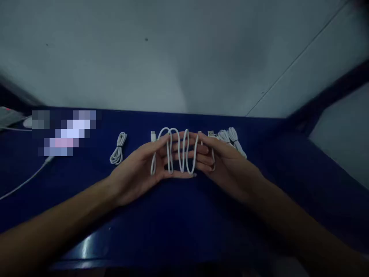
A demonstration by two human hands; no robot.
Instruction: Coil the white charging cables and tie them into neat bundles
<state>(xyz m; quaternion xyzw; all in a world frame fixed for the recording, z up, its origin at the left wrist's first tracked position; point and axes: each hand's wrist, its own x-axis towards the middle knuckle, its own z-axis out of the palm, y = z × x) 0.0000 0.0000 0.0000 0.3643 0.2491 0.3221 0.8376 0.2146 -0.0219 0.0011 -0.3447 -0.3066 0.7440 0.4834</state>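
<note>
The near part of the blue worktop (173, 223) lies on the person's side of the looped cable (179, 154), with a pale streak of light reflected in it toward the left. The white cable is held up over the worktop in side-by-side bends, strung between both hands. The left hand (138, 169), at the cable's left, grips it with the thumb across the front of the bends and the fingers spread behind. The right hand (230, 165), at the cable's right, pinches it between thumb and curled fingers. A white-bodied plug (153, 136) stands up at the cable's left end. A metal-tipped plug (211, 133) shows by its right end; whether it belongs to this cable is unclear.

Left of the looped cable, a tied white bundle (117, 150) rests alone; right of it, more white bundles (232, 138) lie together, partly hidden by the right hand. Farther left, a white cord (27, 182) runs into a pixelated patch. Beyond the cable rises a pale grey wall (115, 65).
</note>
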